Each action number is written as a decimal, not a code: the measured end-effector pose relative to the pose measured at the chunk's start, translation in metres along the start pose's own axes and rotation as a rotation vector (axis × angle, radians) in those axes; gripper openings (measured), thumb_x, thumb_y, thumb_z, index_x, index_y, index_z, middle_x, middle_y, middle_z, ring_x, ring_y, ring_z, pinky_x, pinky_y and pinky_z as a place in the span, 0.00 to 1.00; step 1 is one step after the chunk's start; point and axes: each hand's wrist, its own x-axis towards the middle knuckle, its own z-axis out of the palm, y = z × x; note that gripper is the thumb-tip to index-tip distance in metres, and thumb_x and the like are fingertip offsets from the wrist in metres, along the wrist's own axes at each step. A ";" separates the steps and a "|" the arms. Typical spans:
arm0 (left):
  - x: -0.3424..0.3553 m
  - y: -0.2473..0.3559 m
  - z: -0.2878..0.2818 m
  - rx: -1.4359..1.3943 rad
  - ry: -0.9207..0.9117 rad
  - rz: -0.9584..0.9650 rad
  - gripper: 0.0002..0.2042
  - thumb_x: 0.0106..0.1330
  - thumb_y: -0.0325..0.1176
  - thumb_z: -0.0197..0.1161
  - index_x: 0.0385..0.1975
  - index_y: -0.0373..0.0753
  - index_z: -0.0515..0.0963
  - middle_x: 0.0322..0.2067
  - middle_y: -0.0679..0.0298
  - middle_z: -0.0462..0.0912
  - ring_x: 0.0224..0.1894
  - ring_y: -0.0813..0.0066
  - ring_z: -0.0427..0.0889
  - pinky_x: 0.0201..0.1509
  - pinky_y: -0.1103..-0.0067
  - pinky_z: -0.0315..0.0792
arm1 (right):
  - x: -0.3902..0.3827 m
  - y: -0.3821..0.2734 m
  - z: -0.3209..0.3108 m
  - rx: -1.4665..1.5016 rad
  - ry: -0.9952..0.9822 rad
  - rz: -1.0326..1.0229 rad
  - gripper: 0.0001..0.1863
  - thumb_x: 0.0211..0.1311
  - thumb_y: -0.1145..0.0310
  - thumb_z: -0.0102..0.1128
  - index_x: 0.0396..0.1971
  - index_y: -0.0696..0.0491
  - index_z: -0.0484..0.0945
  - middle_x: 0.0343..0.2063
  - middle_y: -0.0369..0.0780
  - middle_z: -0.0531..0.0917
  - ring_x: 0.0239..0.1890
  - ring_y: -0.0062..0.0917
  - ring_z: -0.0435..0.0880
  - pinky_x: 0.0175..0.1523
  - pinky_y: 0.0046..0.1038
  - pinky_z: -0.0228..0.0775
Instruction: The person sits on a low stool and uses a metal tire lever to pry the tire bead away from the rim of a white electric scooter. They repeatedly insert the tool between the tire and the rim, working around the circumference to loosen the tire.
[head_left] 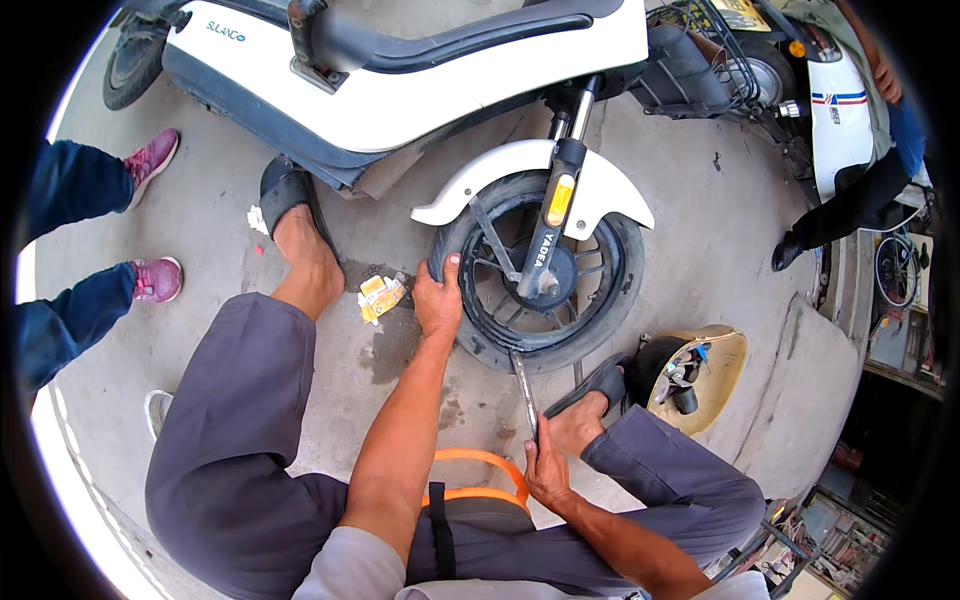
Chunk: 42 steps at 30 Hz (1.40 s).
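Note:
In front of me is the front wheel of a white electric scooter, with a black tyre on a dark spoked rim. My left hand grips the tyre's left side, thumb pointing up and the other fingers partly hidden behind the rubber. My right hand is closed around the lower end of a metal tyre lever. The lever slants up to the bottom of the wheel, where its tip meets the edge between tyre and rim. A white mudguard covers the top of the wheel.
At right, a cut-open tub holds tools beside my sandalled foot. A yellow-and-white carton lies on the concrete, left of the wheel. Someone in jeans and pink shoes is at left; another person stands right, by a parked scooter.

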 end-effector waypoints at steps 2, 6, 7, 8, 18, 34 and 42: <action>-0.012 -0.010 0.010 -0.018 0.192 0.022 0.33 0.67 0.59 0.60 0.48 0.27 0.74 0.41 0.37 0.81 0.45 0.41 0.81 0.51 0.61 0.71 | 0.015 0.032 0.013 -0.063 0.065 0.023 0.23 0.75 0.61 0.44 0.65 0.48 0.61 0.33 0.58 0.82 0.36 0.60 0.79 0.42 0.54 0.68; -0.037 -0.031 0.016 -0.320 0.220 -0.065 0.38 0.66 0.57 0.61 0.57 0.22 0.68 0.49 0.39 0.78 0.52 0.51 0.76 0.60 0.66 0.67 | 0.028 0.058 -0.003 -0.034 0.068 -0.002 0.13 0.75 0.60 0.45 0.51 0.50 0.67 0.30 0.57 0.80 0.38 0.61 0.78 0.43 0.54 0.67; -0.037 -0.031 0.011 -0.334 0.214 -0.055 0.38 0.66 0.57 0.61 0.57 0.22 0.68 0.49 0.39 0.78 0.52 0.51 0.76 0.60 0.66 0.67 | 0.028 0.059 -0.002 -0.037 0.085 -0.007 0.13 0.75 0.60 0.45 0.51 0.50 0.67 0.30 0.57 0.80 0.38 0.61 0.78 0.43 0.54 0.67; -0.035 -0.031 0.006 -0.406 0.078 -0.105 0.42 0.65 0.60 0.62 0.60 0.20 0.65 0.56 0.37 0.72 0.59 0.51 0.71 0.65 0.67 0.62 | 0.026 0.065 0.002 0.000 0.080 0.011 0.13 0.75 0.60 0.45 0.51 0.50 0.68 0.32 0.57 0.81 0.39 0.60 0.78 0.44 0.53 0.68; 0.049 0.058 -0.027 -0.077 -0.352 0.023 0.37 0.52 0.49 0.75 0.55 0.25 0.75 0.51 0.45 0.82 0.53 0.55 0.80 0.60 0.69 0.70 | 0.041 0.071 0.025 0.204 -0.085 0.081 0.15 0.74 0.62 0.48 0.53 0.55 0.70 0.45 0.55 0.81 0.52 0.51 0.79 0.56 0.42 0.69; 0.021 0.003 -0.024 -0.236 -0.164 -0.003 0.42 0.57 0.57 0.70 0.59 0.23 0.70 0.53 0.42 0.78 0.56 0.54 0.77 0.62 0.69 0.67 | 0.032 0.023 0.031 0.206 -0.211 0.160 0.14 0.74 0.61 0.49 0.47 0.57 0.67 0.32 0.54 0.81 0.37 0.46 0.83 0.45 0.43 0.73; -0.041 -0.030 0.015 -0.404 0.083 -0.328 0.40 0.62 0.64 0.63 0.51 0.22 0.77 0.47 0.47 0.83 0.50 0.60 0.79 0.58 0.69 0.70 | 0.048 -0.020 0.034 0.196 -0.321 0.097 0.15 0.74 0.61 0.47 0.47 0.58 0.67 0.27 0.55 0.81 0.32 0.52 0.82 0.40 0.47 0.72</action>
